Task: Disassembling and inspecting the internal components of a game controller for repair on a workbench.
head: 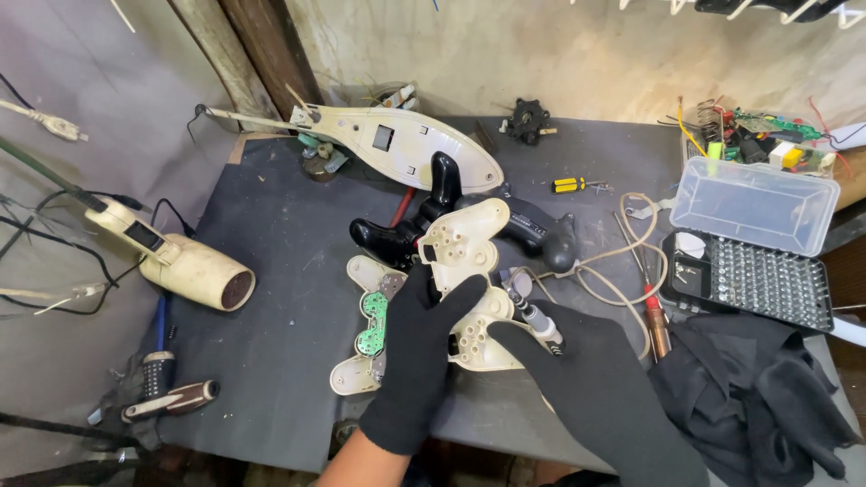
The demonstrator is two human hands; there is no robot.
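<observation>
Both hands wear black gloves. My left hand (417, 356) grips a cream game controller shell (469, 261) near the table's front edge, its inner side facing up. My right hand (586, 379) holds a small screwdriver (534, 313) whose tip points at the shell. Under the shell lies the other cream controller half (361, 361) with a green circuit board (372, 322) in it. A black game controller (433, 212) lies just behind them.
A cream hair dryer (185, 266) lies at the left. A cream clothes-iron shell (397, 144) rests at the back. A screwdriver bit set (762, 280) with a clear lid (753, 203), black cloth (767, 397), a soldering iron (656, 316) and a beige cable (622, 261) sit on the right.
</observation>
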